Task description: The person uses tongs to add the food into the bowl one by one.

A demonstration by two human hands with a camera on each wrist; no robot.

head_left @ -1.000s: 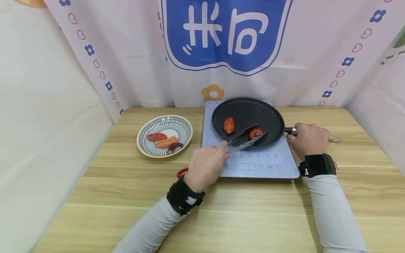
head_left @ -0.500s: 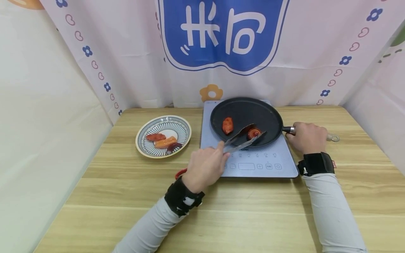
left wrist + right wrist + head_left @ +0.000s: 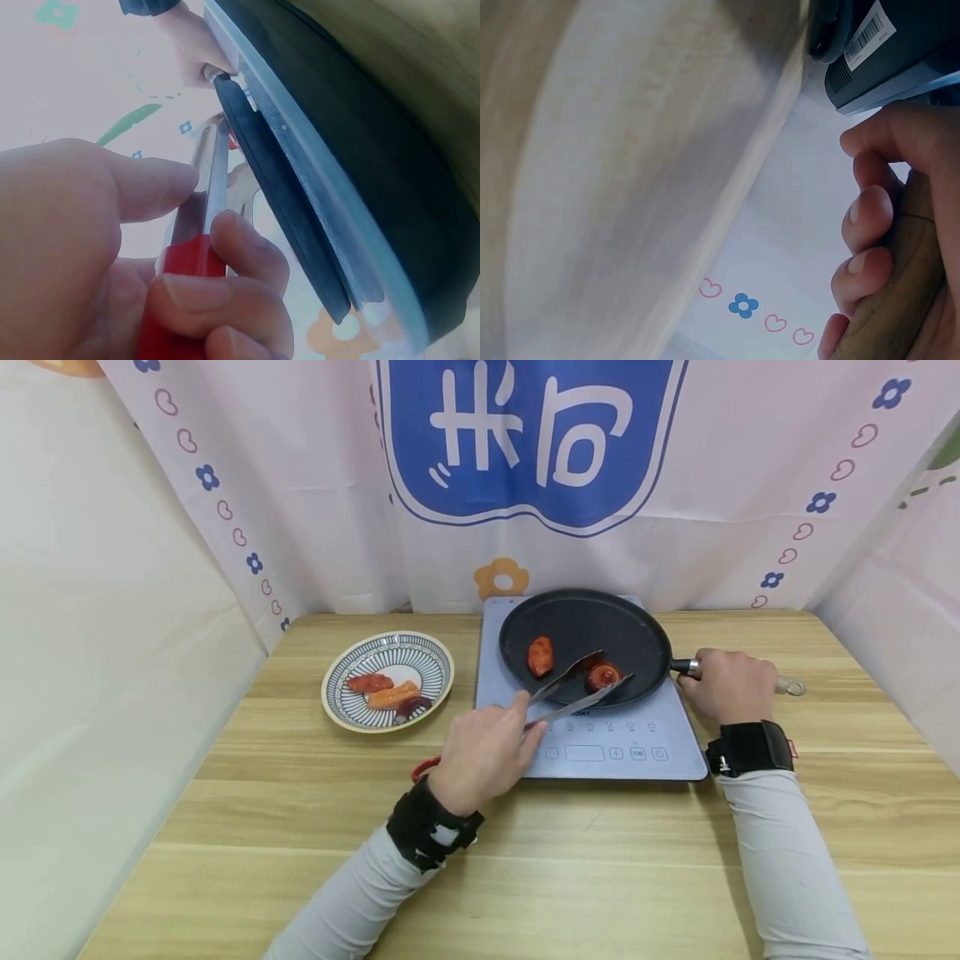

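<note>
My left hand (image 3: 483, 752) grips a pair of metal tongs (image 3: 577, 706); in the left wrist view the fingers wrap their red handle (image 3: 187, 259). The tongs' two tips lie spread on either side of a round, glossy red food piece (image 3: 603, 676) in the black flat pan (image 3: 585, 618). Left of it in the pan lies another red-orange piece (image 3: 540, 657). My right hand (image 3: 731, 685) holds the pan by its handle, and the right wrist view shows fingers curled round the wooden grip (image 3: 911, 262).
Under the pan is a pale induction cooker (image 3: 600, 768) with a touch panel. A striped plate (image 3: 337, 706) on the left carries a red piece (image 3: 369, 682), an orange strip (image 3: 393, 695) and a dark purple piece (image 3: 412, 708). Behind the wooden table (image 3: 585, 868) hangs a printed curtain (image 3: 315, 527).
The tongs' arms have spread slightly wider around the round piece, and my left hand has loosened a little. The pan and my right hand have stayed put.
</note>
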